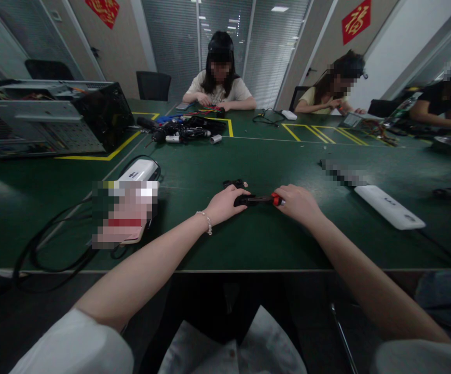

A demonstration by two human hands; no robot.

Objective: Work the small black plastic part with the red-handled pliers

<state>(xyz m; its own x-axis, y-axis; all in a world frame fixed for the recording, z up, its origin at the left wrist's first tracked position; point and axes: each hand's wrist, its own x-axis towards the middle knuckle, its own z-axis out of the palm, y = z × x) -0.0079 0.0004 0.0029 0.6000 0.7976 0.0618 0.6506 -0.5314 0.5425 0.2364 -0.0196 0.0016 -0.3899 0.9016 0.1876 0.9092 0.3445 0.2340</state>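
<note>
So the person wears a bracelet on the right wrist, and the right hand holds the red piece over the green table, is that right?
One slip: the head view shows the bracelet on the wrist of the left hand instead. The right hand does hold the red piece over the green table.

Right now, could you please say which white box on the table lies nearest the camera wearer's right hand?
The white box to the right of the right hand; another lies left of the left hand, and a third far across the table.
</note>
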